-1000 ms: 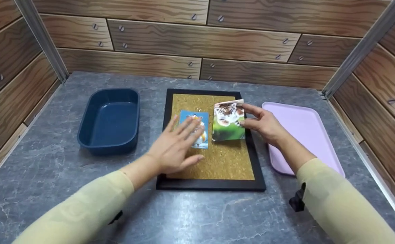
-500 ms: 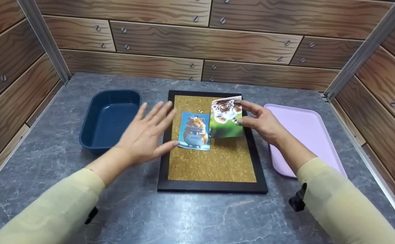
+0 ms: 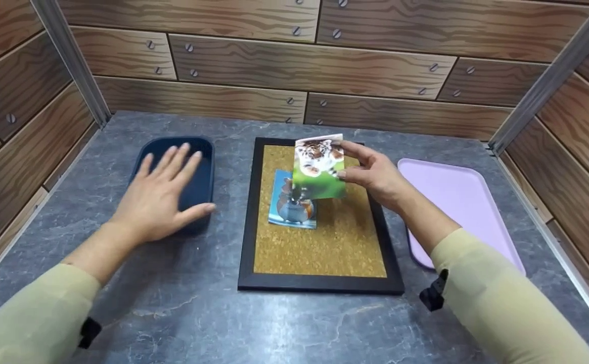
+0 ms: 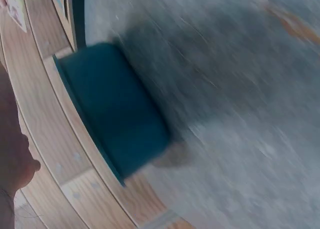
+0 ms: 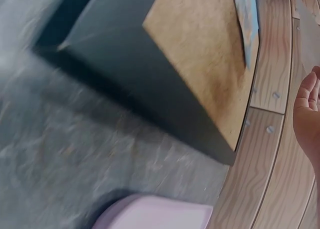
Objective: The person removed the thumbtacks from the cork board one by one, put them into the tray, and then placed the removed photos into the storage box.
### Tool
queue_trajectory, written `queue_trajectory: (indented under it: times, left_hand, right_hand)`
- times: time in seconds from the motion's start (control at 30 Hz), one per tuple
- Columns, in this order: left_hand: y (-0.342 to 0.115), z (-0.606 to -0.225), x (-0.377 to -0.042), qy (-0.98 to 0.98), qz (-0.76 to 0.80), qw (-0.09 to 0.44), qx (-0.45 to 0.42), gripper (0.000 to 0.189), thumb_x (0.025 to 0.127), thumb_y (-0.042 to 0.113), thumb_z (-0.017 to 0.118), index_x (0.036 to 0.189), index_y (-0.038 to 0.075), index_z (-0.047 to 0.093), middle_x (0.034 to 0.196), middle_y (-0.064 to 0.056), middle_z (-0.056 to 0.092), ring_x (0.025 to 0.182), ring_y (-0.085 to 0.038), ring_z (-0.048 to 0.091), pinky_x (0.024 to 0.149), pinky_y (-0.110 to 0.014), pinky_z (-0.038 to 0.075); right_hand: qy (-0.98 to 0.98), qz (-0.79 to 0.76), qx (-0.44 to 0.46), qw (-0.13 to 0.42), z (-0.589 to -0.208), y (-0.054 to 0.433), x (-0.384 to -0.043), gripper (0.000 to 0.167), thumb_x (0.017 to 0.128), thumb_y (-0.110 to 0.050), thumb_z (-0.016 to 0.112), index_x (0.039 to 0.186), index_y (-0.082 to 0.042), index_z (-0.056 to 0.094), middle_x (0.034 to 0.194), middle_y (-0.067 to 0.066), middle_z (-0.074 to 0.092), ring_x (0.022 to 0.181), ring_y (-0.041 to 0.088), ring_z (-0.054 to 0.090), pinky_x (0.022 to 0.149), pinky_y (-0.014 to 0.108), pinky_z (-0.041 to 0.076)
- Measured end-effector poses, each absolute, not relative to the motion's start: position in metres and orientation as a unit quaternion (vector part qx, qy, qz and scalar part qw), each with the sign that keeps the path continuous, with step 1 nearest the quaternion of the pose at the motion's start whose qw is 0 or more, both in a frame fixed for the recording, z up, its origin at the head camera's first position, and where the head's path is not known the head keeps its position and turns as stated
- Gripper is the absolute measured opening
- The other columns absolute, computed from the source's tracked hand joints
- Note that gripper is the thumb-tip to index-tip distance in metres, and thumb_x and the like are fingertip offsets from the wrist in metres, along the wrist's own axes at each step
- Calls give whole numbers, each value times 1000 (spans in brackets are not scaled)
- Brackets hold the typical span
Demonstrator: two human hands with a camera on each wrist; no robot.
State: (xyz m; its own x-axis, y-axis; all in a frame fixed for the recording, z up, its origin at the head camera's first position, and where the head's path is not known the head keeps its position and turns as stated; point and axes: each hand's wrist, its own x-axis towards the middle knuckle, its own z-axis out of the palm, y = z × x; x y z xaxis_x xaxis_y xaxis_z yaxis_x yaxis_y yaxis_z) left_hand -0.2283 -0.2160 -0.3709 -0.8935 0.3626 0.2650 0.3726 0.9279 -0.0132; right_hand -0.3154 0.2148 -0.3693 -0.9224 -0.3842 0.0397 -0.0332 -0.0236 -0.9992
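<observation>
We count one blue animal card lying on the framed cork board, apparently placed; one tiger card, pinched by the right hand and raised, not yet laid, we judge; one left hand, fingers spread, empty, near the blue tub.

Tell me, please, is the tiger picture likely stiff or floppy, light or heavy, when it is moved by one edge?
The tiger picture is probably fairly stiff: pinched at one edge by the right hand, it shows no obvious droop. It looks sheet-thin, so it is likely light and could crease if pushed hard.
</observation>
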Motion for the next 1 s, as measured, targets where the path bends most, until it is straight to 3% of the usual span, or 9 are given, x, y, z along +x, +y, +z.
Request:
queue_trajectory:
  times: [0.3, 0.47, 1.0]
  left_hand:
    - [-257, -379, -223, -987, -23, 76, -141, 109, 79, 89, 34, 160, 19, 10, 164, -19, 12, 150, -40, 15, 116, -67, 10]
    - [-276, -383, -216, -991, -32, 47, -123, 111, 80, 88, 36, 160, 16, 9, 162, -24, 13, 148, -44, 16, 112, -71, 11]
    - [-300, -401, -215, -994, -52, -6, -94, 114, 81, 87, 36, 159, 9, 6, 158, -32, 15, 144, -52, 17, 107, -76, 10]
  right_hand:
    - [674, -708, -168, 124, -355, 188, -320, 75, 86, 9, 66, 152, -8, 36, 148, 17, 42, 109, 22, 65, 93, 32, 55]
    - [655, -722, -184, 131, -355, 172, -325, 74, 86, 11, 65, 152, -5, 35, 145, 22, 43, 107, 22, 65, 91, 32, 56]
    - [639, -732, -191, 138, -356, 138, -326, 76, 85, 8, 68, 152, -8, 35, 147, 16, 43, 106, 23, 66, 93, 36, 55]
